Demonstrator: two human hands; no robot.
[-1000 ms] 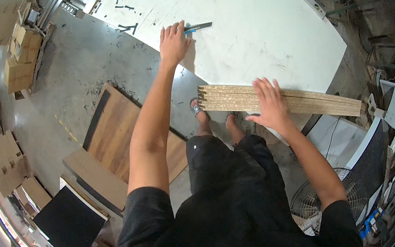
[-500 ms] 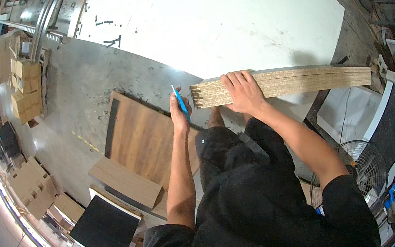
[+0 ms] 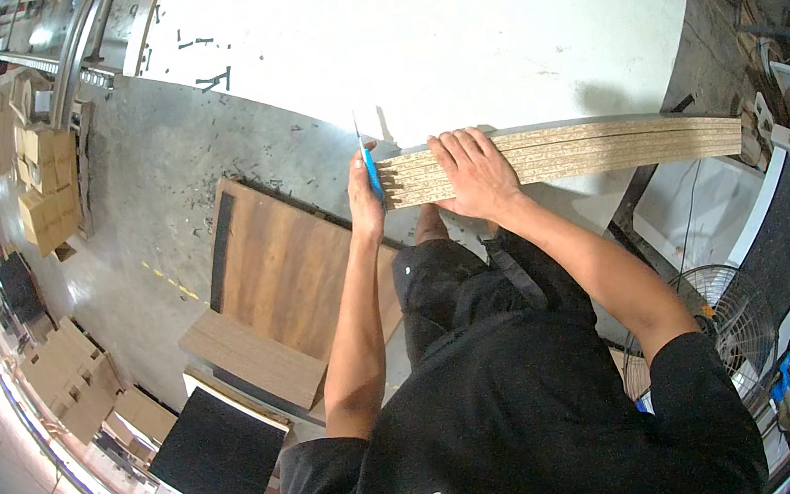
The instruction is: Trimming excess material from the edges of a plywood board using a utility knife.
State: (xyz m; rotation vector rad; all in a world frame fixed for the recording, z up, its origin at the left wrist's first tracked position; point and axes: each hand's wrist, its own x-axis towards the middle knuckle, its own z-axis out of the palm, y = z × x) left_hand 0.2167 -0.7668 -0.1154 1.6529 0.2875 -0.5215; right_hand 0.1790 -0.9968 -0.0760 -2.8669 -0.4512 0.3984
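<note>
A stack of several long particle boards runs from the middle to the right at the white table's near edge, their raw speckled edges facing up. My right hand lies across the stack near its left end, fingers over the far side and thumb at the near side. My left hand is closed round a blue utility knife, its thin blade pointing away from me. The knife is right beside the left end of the stack; whether it touches the boards I cannot tell.
The white tabletop carries dark scraps at its far left. Wood-grain panels lie low on my left, by a black panel. A wire-caged fan stands to my right. Cardboard boxes are stacked farther left.
My left hand has moved right and slightly away from me, bringing the knife up to the boards' left end. My right hand stays on the stack, with only a slight shift.
</note>
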